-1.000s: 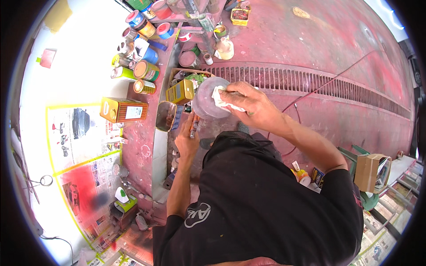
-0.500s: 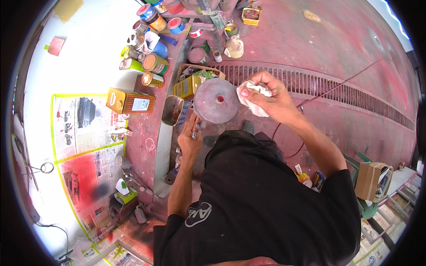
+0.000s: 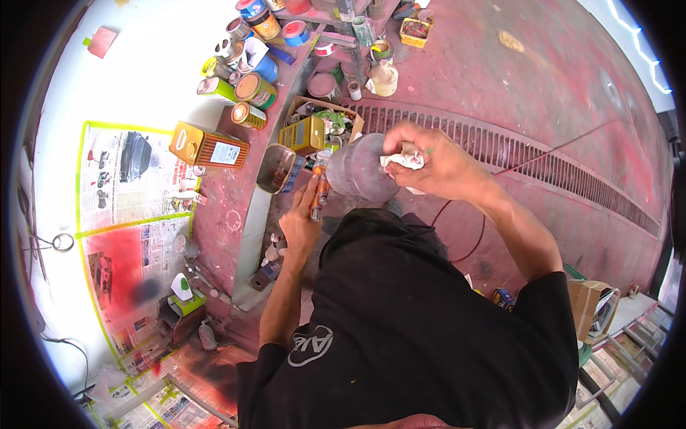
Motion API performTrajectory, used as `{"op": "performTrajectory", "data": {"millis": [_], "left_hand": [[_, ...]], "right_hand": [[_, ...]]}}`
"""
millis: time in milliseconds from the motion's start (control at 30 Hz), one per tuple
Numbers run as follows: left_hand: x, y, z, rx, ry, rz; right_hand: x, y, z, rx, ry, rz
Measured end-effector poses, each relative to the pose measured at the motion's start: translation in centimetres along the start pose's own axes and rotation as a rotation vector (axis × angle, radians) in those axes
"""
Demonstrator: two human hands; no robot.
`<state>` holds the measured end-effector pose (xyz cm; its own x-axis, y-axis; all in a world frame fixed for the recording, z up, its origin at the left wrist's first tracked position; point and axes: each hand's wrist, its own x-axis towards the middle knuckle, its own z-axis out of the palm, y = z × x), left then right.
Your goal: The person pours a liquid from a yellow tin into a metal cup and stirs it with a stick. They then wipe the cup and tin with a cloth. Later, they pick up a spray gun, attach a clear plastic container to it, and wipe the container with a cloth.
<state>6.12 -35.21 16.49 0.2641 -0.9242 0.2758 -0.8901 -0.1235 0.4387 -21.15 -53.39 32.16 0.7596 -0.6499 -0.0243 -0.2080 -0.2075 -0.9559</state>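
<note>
My left hand (image 3: pixel 301 223) is closed around the handle of a spray gun (image 3: pixel 321 190) with orange-brown metal parts. Its round grey paint cup (image 3: pixel 357 169) is tipped sideways in front of my body, so the cup's side shows. A crumpled white cloth (image 3: pixel 410 159) is gripped in my right hand (image 3: pixel 451 169), held against the right end of the cup. My right fingers partly hide that end.
Paint cans (image 3: pixel 251 91) crowd the bench at the left, along with a tall yellow rectangular tin (image 3: pixel 209 146). An open, stained container (image 3: pixel 277 169) stands at the bench's edge beside a cardboard box of rags (image 3: pixel 361 123). A floor grate (image 3: pixel 514 151) and a thin hose (image 3: pixel 483 229) lie to the right.
The grey cup has tilted from its round top facing me to its side showing. My right hand with the cloth has moved left onto the cup's end.
</note>
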Motion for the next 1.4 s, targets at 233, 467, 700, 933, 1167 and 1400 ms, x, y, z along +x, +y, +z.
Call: {"op": "performTrajectory", "data": {"millis": [233, 467, 700, 933, 1167, 1400], "left_hand": [[0.0, 0.3, -0.3, 0.009, -0.001, -0.044], [0.1, 0.2, 0.0, 0.018, -0.001, -0.047], [0.2, 0.0, 0.7, 0.069, -0.003, -0.085], [0.6, 0.4, 1.1, 0.037, 0.007, -0.12], [1.1, -0.1, 1.3, 0.072, 0.014, -0.126], [2.3, -1.0, -0.3, 0.089, -0.034, -0.012]], "right_hand": [[0.5, 2.1, 1.1, -0.141, 0.135, -0.258], [0.6, 2.7, 0.5, -0.045, 0.07, -0.163], [0.6, 3.4, 1.4, 0.088, 0.167, 0.111], [0.8, 4.8, 2.0, -0.296, 0.306, -0.347], [1.0, 3.3, 1.0, 0.079, 0.161, 0.131], [1.9, 2.2, -0.1, 0.129, 0.037, 0.168]]}}
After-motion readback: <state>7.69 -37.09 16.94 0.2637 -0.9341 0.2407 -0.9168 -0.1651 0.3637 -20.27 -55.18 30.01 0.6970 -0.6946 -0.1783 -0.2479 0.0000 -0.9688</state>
